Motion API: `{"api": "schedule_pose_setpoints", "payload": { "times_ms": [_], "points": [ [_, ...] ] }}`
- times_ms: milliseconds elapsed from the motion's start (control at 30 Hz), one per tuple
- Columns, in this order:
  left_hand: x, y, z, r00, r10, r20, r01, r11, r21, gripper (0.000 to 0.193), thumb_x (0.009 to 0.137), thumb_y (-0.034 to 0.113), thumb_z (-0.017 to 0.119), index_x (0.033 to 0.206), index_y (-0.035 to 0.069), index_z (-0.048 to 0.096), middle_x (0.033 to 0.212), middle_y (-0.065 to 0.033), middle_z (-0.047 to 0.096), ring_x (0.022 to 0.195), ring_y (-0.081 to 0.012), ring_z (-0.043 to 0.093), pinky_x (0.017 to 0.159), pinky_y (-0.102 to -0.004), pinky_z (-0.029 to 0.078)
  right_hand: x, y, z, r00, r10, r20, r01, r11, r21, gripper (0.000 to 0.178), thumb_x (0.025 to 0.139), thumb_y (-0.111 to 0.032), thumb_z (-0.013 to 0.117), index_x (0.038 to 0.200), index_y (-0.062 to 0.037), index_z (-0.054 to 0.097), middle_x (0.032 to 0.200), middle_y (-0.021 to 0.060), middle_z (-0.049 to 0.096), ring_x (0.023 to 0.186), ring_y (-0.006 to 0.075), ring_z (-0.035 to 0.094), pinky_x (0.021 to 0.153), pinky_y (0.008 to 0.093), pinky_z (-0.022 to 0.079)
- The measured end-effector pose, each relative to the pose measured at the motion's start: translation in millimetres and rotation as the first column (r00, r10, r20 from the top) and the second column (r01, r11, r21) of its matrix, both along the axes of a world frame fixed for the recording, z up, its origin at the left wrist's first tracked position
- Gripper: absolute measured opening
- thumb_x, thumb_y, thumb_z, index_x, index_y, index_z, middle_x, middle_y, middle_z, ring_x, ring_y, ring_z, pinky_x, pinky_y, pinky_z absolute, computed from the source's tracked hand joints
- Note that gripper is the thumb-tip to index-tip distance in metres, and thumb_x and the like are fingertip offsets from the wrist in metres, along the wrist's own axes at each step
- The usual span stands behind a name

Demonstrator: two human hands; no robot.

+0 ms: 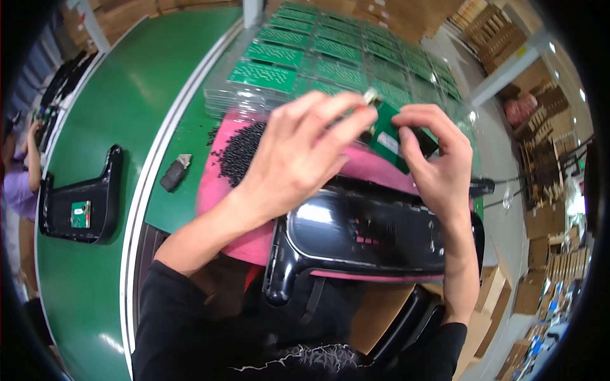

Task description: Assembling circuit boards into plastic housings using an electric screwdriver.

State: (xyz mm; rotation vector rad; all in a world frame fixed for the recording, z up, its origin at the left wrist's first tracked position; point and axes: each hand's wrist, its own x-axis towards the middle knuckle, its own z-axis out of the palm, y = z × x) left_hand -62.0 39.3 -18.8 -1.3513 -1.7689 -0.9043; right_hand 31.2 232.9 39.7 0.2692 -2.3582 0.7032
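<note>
A green circuit board (386,134) with a white label and metal connectors on its left edge is held up above the pink pad. My right hand (438,143) pinches its right side between thumb and fingers. At the connector end, the bent fingers of my left hand (298,149) close on the board's left edge; its thumb sits lower, and the exact contact is partly hidden. Just below, a glossy black plastic housing (324,225) with slots and a rounded arm at its left lies across the pink pad (232,244).
Clear trays of green boards (267,54) stand stacked beyond my hands. Small black screws (238,152) lie heaped on the pad's left, near a dark grey lump (175,174). On the green belt (155,70) sits another black housing (82,197) with a board. A person's arm (32,152) shows far left.
</note>
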Motion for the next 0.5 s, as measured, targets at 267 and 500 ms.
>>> {"api": "schedule_pose_setpoints", "payload": {
  "times_ms": [267, 500],
  "points": [
    [13.4, 0.0, 2.7, 0.951, -0.246, 0.185, 0.279, 0.943, -0.182, 0.065, 0.057, 0.019, 0.087, 0.115, 0.002, 0.064, 0.111, -0.0100, 0.066, 0.105, -0.0312, 0.060, 0.091, -0.0422, 0.047, 70.8, 2.0, -14.2, 0.979, 0.025, 0.201, 0.001, 0.992, -0.127, 0.025, 0.075, 0.004, 0.070, 0.099, 0.0002, 0.063, 0.094, 0.0112, 0.066, 0.087, 0.0250, 0.064, 0.081, 0.0338, 0.051],
    [26.7, 8.7, -6.7, 0.770, -0.475, 0.425, 0.576, 0.804, -0.147, 0.069, 0.061, 0.025, 0.090, 0.118, 0.001, 0.060, 0.112, -0.0124, 0.065, 0.104, -0.0313, 0.062, 0.091, -0.0423, 0.049, 126.6, 21.9, -32.2, 0.930, -0.139, 0.341, 0.230, 0.942, -0.243, 0.011, 0.086, 0.000, 0.062, 0.097, 0.0008, 0.065, 0.072, 0.0074, 0.065, 0.056, 0.0108, 0.060, 0.056, 0.0222, 0.045]
  ]
}}
